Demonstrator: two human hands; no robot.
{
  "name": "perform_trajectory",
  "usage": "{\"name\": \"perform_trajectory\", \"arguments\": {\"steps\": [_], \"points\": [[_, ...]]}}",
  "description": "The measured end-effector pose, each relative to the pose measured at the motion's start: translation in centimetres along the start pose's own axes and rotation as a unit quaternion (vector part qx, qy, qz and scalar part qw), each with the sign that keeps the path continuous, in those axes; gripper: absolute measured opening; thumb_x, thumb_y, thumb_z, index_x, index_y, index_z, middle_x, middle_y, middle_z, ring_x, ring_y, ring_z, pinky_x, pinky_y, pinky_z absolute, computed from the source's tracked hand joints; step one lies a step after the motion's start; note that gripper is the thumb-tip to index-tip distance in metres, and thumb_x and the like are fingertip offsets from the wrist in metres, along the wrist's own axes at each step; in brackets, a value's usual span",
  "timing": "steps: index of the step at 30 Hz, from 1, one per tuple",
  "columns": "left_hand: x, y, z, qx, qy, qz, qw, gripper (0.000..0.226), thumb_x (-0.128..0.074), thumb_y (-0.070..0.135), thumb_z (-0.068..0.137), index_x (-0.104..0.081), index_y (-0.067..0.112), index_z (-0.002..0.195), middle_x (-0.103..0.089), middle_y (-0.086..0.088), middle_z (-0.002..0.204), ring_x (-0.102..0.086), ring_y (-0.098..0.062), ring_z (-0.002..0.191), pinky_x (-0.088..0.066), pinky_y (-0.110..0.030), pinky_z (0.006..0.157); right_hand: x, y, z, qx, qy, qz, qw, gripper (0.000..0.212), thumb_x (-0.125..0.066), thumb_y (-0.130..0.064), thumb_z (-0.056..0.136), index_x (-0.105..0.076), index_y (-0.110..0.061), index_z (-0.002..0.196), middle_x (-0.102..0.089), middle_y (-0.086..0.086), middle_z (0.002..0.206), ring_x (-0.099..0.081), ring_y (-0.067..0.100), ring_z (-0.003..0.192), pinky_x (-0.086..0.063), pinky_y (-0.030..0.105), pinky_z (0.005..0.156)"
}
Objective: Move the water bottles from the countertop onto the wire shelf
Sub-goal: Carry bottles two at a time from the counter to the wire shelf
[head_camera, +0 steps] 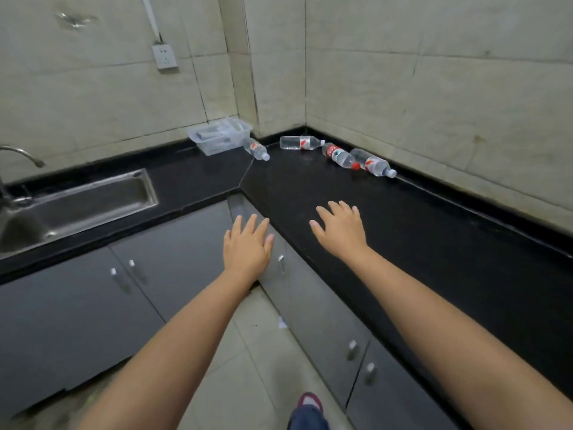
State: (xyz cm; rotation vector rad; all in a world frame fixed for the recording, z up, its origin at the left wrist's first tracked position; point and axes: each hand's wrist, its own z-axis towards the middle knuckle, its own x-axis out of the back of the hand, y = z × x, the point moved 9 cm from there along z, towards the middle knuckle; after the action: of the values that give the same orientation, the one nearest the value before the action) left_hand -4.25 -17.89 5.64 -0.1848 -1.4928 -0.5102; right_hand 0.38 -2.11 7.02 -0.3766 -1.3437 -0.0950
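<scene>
At far left a curved tap (pixel 23 153) stands over a steel sink (pixel 93 200) sunk into the black L-shaped tabletop (pixel 418 243), which wraps the corner of a room lined with pale, stained wall tiles. A white socket (pixel 164 56) sits on the left wall. Against that wall rests a clear plastic tray (pixel 220 135) holding what may be small containers; they are too blurred to tell. Four water bottles lie on their sides near the corner: the first bottle (pixel 256 148) just beside the tray, the second bottle (pixel 300 142) by the back edge, then the red-capped bottle (pixel 339 155) and the fourth bottle (pixel 373 162) close together. Grey cabinet doors (pixel 173 259) run below. The left hand (pixel 248 246) is spread open and empty before the cabinets; the right hand (pixel 339 229), also splayed and empty, is over the tabletop, well apart from the bottles.
</scene>
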Motion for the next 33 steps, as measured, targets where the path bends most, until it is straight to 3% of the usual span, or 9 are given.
{"name": "perform_trajectory", "arguments": {"steps": [10,19,28,33], "points": [[0.1,-5.3,23.6,0.002,0.005,0.004,1.000,0.047,-0.027,0.035,0.099,-0.023,0.025,0.144,-0.016,0.001,0.156,-0.005,-0.025,0.145,-0.013,-0.041,0.117,-3.2,0.3,24.5,-0.028,0.003,0.021,0.999,0.050,-0.035,-0.037,0.097,-0.033,-0.013,0.141,-0.031,0.012,0.150,-0.019,0.028,0.143,-0.014,0.045,0.117],[-3.4,-14.9,40.7,0.000,-0.023,0.009,1.000,0.048,-0.031,0.034,0.098,-0.023,0.024,0.144,-0.019,0.000,0.156,-0.010,-0.027,0.145,-0.018,-0.040,0.118,-13.0,-2.5,39.5,-0.049,-0.062,0.003,0.997,0.051,-0.036,-0.035,0.097,-0.030,-0.013,0.142,-0.029,0.011,0.152,-0.019,0.026,0.143,-0.015,0.043,0.117],[-7.8,-20.1,59.7,-0.073,-0.100,-0.033,0.992,0.048,-0.031,0.035,0.098,-0.023,0.024,0.144,-0.020,0.000,0.155,-0.011,-0.025,0.145,-0.020,-0.040,0.116,-19.4,0.6,50.7,-0.236,-0.066,0.015,0.969,0.050,-0.038,-0.034,0.097,-0.034,-0.011,0.141,-0.033,0.012,0.150,-0.024,0.027,0.141,-0.022,0.039,0.117],[-11.0,-19.6,66.9,-0.051,-0.130,-0.046,0.989,0.048,-0.031,0.037,0.097,-0.027,0.023,0.143,-0.024,-0.003,0.154,-0.018,-0.028,0.143,-0.022,-0.043,0.116,-21.3,3.7,53.9,-0.307,-0.063,0.021,0.949,0.047,-0.040,-0.032,0.096,-0.040,-0.008,0.137,-0.040,0.013,0.145,-0.033,0.026,0.137,-0.025,0.034,0.114]]}}
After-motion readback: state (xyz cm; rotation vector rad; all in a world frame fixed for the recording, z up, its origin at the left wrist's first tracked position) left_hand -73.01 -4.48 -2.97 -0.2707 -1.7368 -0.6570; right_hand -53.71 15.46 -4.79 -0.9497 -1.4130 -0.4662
